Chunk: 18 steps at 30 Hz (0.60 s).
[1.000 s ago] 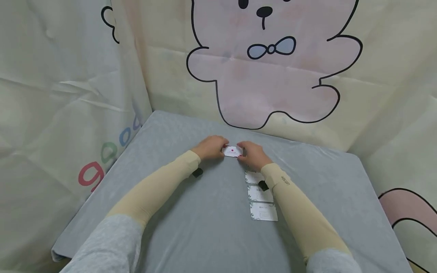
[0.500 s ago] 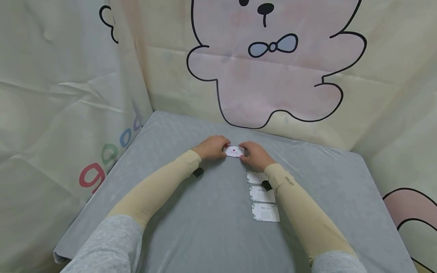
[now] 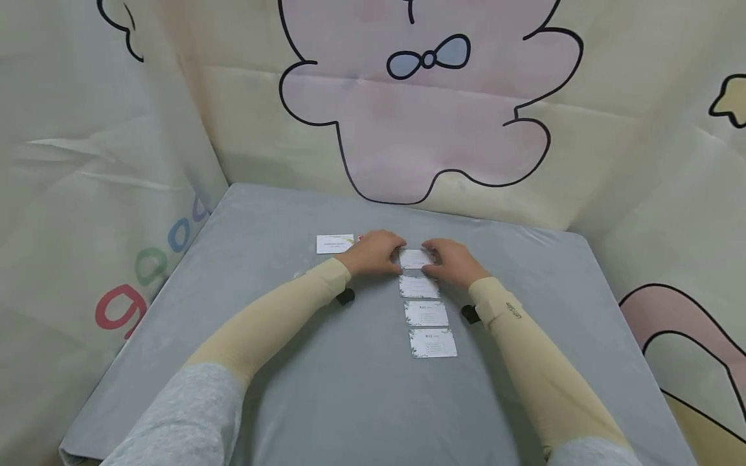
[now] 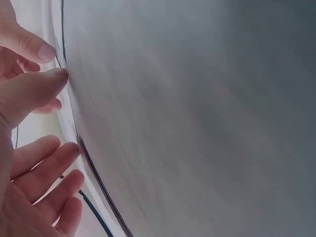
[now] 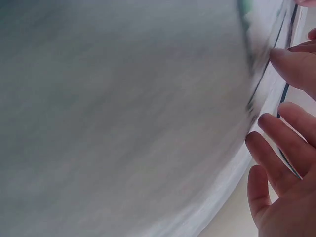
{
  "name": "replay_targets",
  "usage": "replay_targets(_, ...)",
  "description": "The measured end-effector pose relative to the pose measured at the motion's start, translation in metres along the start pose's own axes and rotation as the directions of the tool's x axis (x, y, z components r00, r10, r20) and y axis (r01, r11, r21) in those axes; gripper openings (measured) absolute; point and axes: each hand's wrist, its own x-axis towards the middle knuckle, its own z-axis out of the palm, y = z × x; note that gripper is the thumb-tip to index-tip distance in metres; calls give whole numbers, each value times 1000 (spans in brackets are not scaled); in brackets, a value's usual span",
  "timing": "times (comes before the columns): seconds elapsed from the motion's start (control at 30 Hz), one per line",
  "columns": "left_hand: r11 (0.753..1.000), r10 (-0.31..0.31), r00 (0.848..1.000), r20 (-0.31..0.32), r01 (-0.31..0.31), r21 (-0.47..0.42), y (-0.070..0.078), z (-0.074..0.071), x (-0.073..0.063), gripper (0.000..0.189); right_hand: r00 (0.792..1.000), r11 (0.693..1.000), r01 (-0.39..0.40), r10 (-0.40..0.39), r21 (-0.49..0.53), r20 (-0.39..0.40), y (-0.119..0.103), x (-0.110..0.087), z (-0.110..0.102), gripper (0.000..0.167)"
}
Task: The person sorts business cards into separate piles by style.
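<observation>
Gray cloth (image 3: 326, 401): far card (image 3: 415, 259) btwn L hand (image 3: 374, 252) & R hand (image 3: 457, 262), thumbs apart from fingers on both; 3 cards (image 3: 427, 313) nearer, same column; another card (image 3: 335, 244) left of L hand.

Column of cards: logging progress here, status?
Left hand, right hand flanking the column's farthest card. Three cards nearer, in line. No obstruction visible.
</observation>
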Motion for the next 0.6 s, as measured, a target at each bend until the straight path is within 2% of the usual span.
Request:
replay_targets(0.1,1000,-27,1000,3,27,-1,9,4,7,66,1000,1000,3,-3,-3,-4,10,-7,-2,63)
replay_targets(0.43,999,-54,998,-22,54,-8,6,4,12,60,1000,1000,8,-7,18,-25,12,-1,-1,59)
replay_targets(0.6,997,-64,998,-21,64,32,4,6,18,58,999,1000,15,-14,10,-36,12,1,-3,58)
